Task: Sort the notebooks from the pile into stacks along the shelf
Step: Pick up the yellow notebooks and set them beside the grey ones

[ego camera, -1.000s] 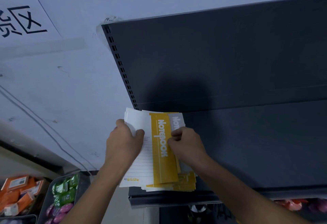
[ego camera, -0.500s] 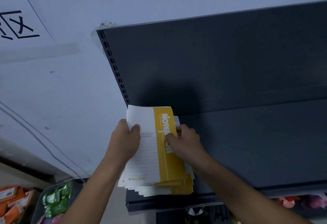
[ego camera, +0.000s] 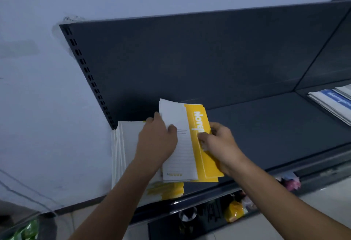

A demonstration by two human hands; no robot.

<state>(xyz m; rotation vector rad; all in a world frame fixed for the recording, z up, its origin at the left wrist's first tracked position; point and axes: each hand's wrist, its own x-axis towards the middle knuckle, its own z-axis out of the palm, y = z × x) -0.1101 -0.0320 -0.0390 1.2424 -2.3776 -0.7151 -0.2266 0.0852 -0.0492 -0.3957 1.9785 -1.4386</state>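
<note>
A small bunch of yellow-and-white notebooks (ego camera: 187, 150) is held above the dark shelf (ego camera: 266, 129), to the right of the pile. My left hand (ego camera: 156, 141) grips its left edge, thumb on the white cover. My right hand (ego camera: 220, 143) grips its yellow right side, fingers curled over the printed title. The pile of notebooks (ego camera: 123, 144) lies at the shelf's left end, partly hidden under my left forearm, with yellow edges showing at its front. A stack of blue-and-white notebooks (ego camera: 336, 103) lies on the neighbouring shelf section at far right.
The shelf's dark back panel (ego camera: 190, 59) rises behind, with a slotted upright (ego camera: 89, 76) at its left. A pale wall is to the left. Below the shelf's front edge, colourful packaged goods (ego camera: 235, 211) fill a lower level; green packets (ego camera: 26, 230) sit at bottom left.
Both hands have lifted a bunch of notebooks off the pile and moved it right, uncovering the rest of the pile. The view has swung right, bringing the blue stack into sight.
</note>
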